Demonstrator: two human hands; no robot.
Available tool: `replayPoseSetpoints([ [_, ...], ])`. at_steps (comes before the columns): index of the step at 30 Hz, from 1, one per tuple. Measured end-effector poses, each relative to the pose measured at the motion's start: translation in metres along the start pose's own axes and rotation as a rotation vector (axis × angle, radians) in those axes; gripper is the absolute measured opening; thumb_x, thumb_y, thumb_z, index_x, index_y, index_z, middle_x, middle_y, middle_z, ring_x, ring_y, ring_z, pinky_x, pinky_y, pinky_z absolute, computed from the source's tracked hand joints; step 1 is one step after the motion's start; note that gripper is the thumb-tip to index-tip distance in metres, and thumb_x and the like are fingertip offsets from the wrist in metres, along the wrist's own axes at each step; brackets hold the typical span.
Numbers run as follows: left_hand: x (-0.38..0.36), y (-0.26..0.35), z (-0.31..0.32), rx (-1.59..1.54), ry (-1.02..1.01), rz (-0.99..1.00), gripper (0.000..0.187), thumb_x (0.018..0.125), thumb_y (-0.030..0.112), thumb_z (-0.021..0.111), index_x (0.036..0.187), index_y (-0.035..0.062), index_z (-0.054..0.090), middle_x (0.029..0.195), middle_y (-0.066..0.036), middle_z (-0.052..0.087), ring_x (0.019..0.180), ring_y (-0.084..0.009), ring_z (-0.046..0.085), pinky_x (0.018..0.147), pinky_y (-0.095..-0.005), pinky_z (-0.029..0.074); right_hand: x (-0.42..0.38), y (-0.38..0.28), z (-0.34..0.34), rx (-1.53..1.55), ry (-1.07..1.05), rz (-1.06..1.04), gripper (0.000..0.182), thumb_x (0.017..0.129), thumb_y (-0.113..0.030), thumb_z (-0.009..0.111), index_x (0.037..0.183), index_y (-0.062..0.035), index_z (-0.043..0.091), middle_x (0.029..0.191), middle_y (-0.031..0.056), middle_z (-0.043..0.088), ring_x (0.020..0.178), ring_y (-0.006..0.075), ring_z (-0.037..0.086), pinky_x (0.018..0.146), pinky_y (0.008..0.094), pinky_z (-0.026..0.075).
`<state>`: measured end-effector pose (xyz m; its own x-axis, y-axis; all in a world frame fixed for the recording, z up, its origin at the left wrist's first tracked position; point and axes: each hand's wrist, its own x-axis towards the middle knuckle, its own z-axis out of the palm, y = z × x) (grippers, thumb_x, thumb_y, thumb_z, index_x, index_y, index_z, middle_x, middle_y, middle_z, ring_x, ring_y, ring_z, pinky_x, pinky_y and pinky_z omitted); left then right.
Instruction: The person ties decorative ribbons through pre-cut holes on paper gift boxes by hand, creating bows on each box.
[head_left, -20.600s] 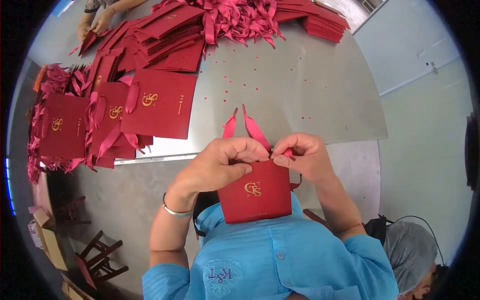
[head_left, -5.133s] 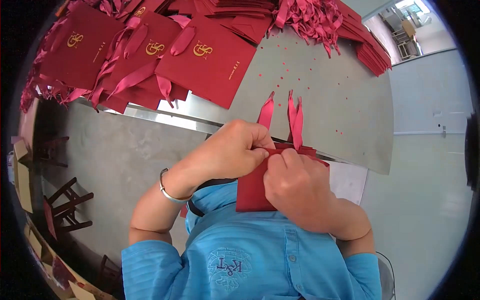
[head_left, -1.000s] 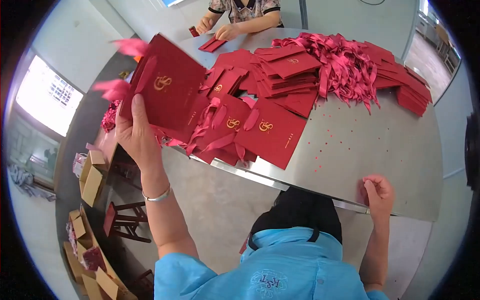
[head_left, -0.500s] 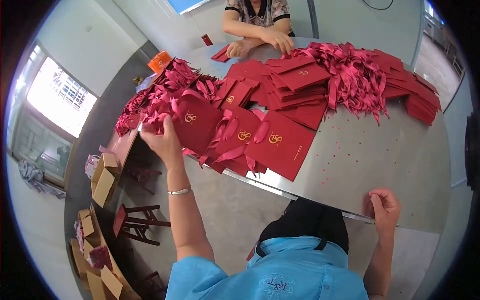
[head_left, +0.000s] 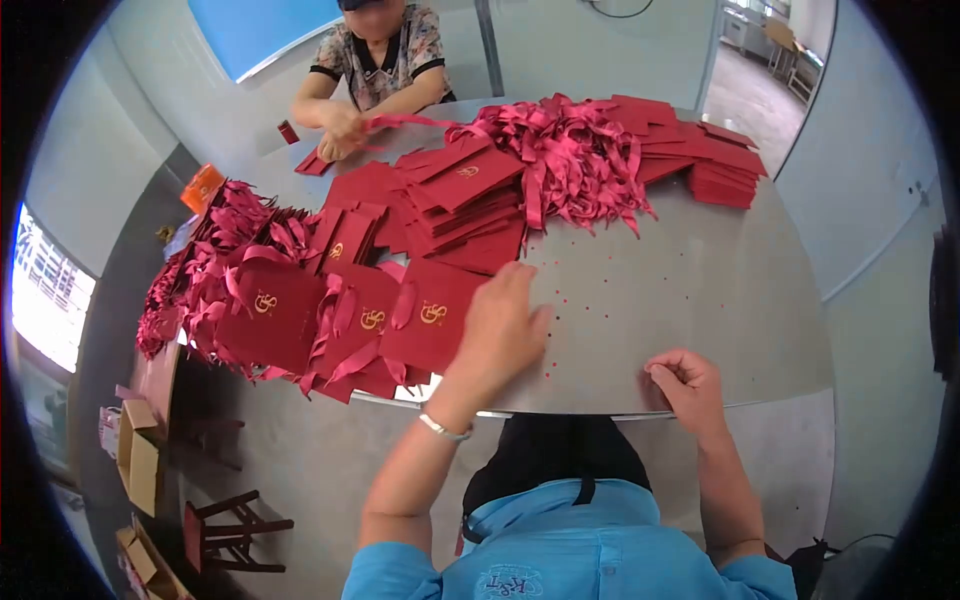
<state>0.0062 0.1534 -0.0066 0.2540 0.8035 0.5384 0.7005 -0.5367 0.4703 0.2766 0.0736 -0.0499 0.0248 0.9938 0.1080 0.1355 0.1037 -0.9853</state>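
My left hand is over the right edge of a red bag with gold print, its fingers partly spread and nothing visible in them. My right hand rests at the table's front edge, fingers curled together; whatever they may hold is hidden. More red bags with pink ribbon handles lie overlapping at the left. Behind them is a stack of flat red bags, beside a heap of pink ribbons. Small red dots are scattered on the grey table.
Across the table, a person's hands hold a pink ribbon. More red pieces are stacked at the back right. An orange container stands at the far left. Below left are a wooden stool and open cardboard boxes.
The view has turned. My left hand has left the ribbons at the left and moved right, to the rightmost bag. The other person's hands have lifted a ribbon. My right hand remains near the front edge.
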Motion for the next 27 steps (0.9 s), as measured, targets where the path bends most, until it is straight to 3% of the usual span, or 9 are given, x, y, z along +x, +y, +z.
replayPoseSetpoints([
  [3, 0.020, 0.013, 0.045, 0.095, -0.062, -0.047, 0.040, 0.076, 0.015, 0.068, 0.107, -0.0068, 0.054, 0.103, -0.026, 0.059, 0.097, -0.0425, 0.059, 0.084, -0.0471, 0.049, 0.005, -0.006, -0.001, -0.062, -0.031, 0.047, 0.004, 0.088, -0.002, 0.062, 0.090, -0.0007, 0.065, 0.077, 0.0008, 0.065, 0.064, 0.0042, 0.055, 0.055, 0.0195, 0.044],
  [5, 0.034, 0.014, 0.063, 0.194, -0.239, -0.127, 0.033, 0.076, 0.016, 0.065, 0.099, -0.0056, 0.056, 0.096, -0.024, 0.060, 0.094, -0.0397, 0.060, 0.080, -0.0462, 0.051, 0.012, -0.004, -0.001, -0.032, -0.046, 0.114, 0.005, 0.088, -0.005, 0.064, 0.089, -0.0010, 0.066, 0.081, 0.0019, 0.066, 0.072, 0.0059, 0.060, 0.064, 0.0210, 0.048],
  [8, 0.047, 0.004, 0.091, 0.389, -0.222, -0.106, 0.025, 0.076, 0.017, 0.062, 0.092, -0.0015, 0.058, 0.093, -0.020, 0.062, 0.092, -0.0348, 0.061, 0.076, -0.0443, 0.053, 0.034, -0.010, 0.004, -0.021, -0.057, 0.056, 0.009, 0.087, -0.004, 0.063, 0.095, -0.0008, 0.065, 0.089, 0.0024, 0.067, 0.080, 0.0071, 0.061, 0.072, 0.0227, 0.050],
  [12, 0.044, 0.008, 0.098, 0.487, -0.203, -0.088, 0.020, 0.077, 0.017, 0.063, 0.090, 0.0020, 0.061, 0.092, -0.017, 0.063, 0.092, -0.0316, 0.061, 0.075, -0.0434, 0.052, 0.091, -0.012, -0.003, -0.257, 0.092, -0.192, 0.016, 0.087, -0.007, 0.065, 0.102, -0.0003, 0.065, 0.091, 0.0015, 0.067, 0.084, 0.0095, 0.061, 0.078, 0.0250, 0.050],
  [14, 0.039, 0.005, 0.098, 0.476, -0.139, -0.037, 0.022, 0.077, 0.021, 0.066, 0.087, 0.0024, 0.061, 0.089, -0.014, 0.061, 0.090, -0.0309, 0.059, 0.074, -0.0433, 0.049, 0.131, -0.003, -0.021, -0.444, 0.158, -0.179, 0.023, 0.084, -0.011, 0.068, 0.105, -0.0014, 0.065, 0.093, 0.0040, 0.066, 0.085, 0.0100, 0.060, 0.078, 0.0256, 0.049],
  [17, 0.033, 0.005, 0.096, 0.437, -0.060, 0.006, 0.023, 0.077, 0.023, 0.069, 0.085, 0.0028, 0.061, 0.088, -0.013, 0.059, 0.090, -0.0304, 0.057, 0.074, -0.0425, 0.045, 0.186, 0.032, -0.056, -0.651, 0.255, -0.190, 0.034, 0.080, -0.013, 0.069, 0.112, -0.0036, 0.062, 0.107, 0.0109, 0.064, 0.097, 0.0193, 0.061, 0.085, 0.0325, 0.049],
  [19, 0.034, 0.004, 0.098, 0.433, -0.070, -0.002, 0.022, 0.077, 0.022, 0.068, 0.085, 0.0025, 0.060, 0.089, -0.013, 0.058, 0.091, -0.0306, 0.056, 0.075, -0.0422, 0.044, 0.215, 0.050, -0.079, -1.028, 0.464, -0.547, 0.046, 0.078, -0.016, 0.070, 0.120, -0.0026, 0.058, 0.126, 0.0177, 0.055, 0.115, 0.0315, 0.054, 0.096, 0.0403, 0.044],
  [22, 0.037, 0.004, 0.102, 0.422, -0.072, -0.017, 0.020, 0.077, 0.019, 0.067, 0.084, 0.0019, 0.060, 0.092, -0.015, 0.056, 0.092, -0.0312, 0.054, 0.078, -0.0421, 0.042, 0.248, 0.047, -0.101, -1.088, 0.556, -0.362, 0.053, 0.077, -0.020, 0.070, 0.124, 0.0002, 0.054, 0.136, 0.0210, 0.047, 0.124, 0.0391, 0.045, 0.104, 0.0449, 0.037],
  [27, 0.044, 0.001, 0.109, 0.374, -0.043, -0.007, 0.019, 0.076, 0.016, 0.067, 0.084, 0.0008, 0.058, 0.093, -0.017, 0.055, 0.094, -0.0328, 0.053, 0.079, -0.0432, 0.041, 0.298, 0.034, -0.114, -1.060, 0.642, -0.356, 0.056, 0.076, -0.023, 0.070, 0.124, 0.0015, 0.053, 0.132, 0.0216, 0.051, 0.125, 0.0383, 0.044, 0.105, 0.0447, 0.036],
])
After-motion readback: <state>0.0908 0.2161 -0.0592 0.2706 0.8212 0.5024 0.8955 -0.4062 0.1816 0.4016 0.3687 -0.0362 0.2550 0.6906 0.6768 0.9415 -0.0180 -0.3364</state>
